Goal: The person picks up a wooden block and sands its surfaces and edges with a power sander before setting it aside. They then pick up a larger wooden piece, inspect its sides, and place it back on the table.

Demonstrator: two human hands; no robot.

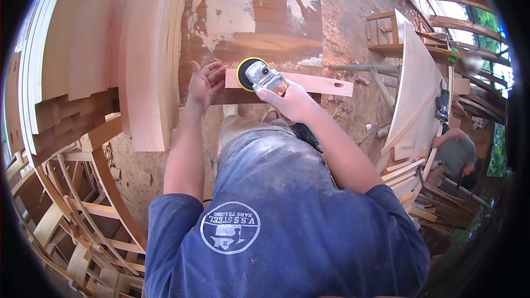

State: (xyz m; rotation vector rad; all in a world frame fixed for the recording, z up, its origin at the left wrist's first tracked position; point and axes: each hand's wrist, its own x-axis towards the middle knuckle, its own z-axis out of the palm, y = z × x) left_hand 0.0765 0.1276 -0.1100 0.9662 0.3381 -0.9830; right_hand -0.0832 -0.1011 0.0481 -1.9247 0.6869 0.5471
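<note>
My right hand (pixel 291 101) is wrapped round the body of a power sander (pixel 269 80). Its round, yellow-rimmed pad lies over the left part of a narrow pale wooden board (pixel 314 83). Near its right end the board has a slot cut through it. Just off the board's left end, my left hand (pixel 205 83) is held with its fingers apart and nothing in it, fingertips close to the wood. Beneath the board is a brown worktop (pixel 265 46) with patches of worn, pale coating.
Long planks (pixel 146 60) are stacked along the left side. Wooden frames (pixel 102 204) stand at lower left. To the right, a wooden trestle (pixel 381 80) and a large pale panel (pixel 411 85) stand on the dusty floor. Another person (pixel 455 151) bends over at far right.
</note>
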